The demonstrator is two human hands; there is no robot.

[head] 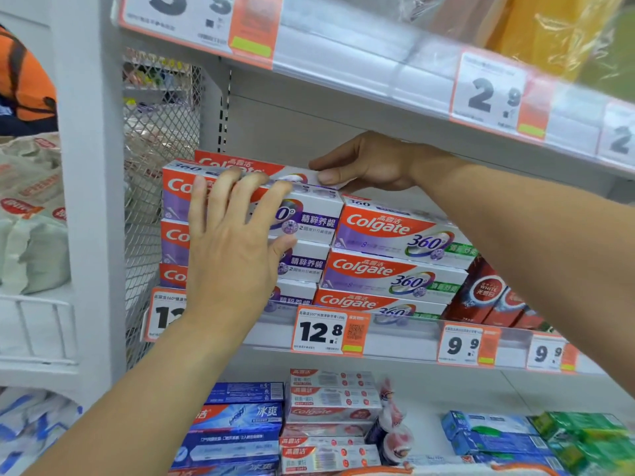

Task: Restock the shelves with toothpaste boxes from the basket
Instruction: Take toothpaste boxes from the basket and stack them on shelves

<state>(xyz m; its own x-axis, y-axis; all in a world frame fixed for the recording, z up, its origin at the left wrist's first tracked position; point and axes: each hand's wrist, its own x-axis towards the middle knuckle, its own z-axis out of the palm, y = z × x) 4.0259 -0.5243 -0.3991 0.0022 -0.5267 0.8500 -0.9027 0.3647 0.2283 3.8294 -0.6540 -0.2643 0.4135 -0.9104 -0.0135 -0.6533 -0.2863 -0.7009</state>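
Box: purple-and-white cardboard Colgate toothpaste box [309,214] tops the left stack on the middle shelf [395,341].
Left hand [233,249]: fingers straight, pressing its front.
Right hand [364,163]: thumb and fingers pinch its far right end.
Handling: likely light, stiff, crushable; hold by ends.

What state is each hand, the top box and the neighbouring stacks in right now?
left hand: fingers straight, pressing the stack's front.
right hand: thumb and fingers on the top box's right end.
top purple Colgate box: lying flat on its stack.
green-label Colgate stack: three high, lying flat.
red boxes: upright.
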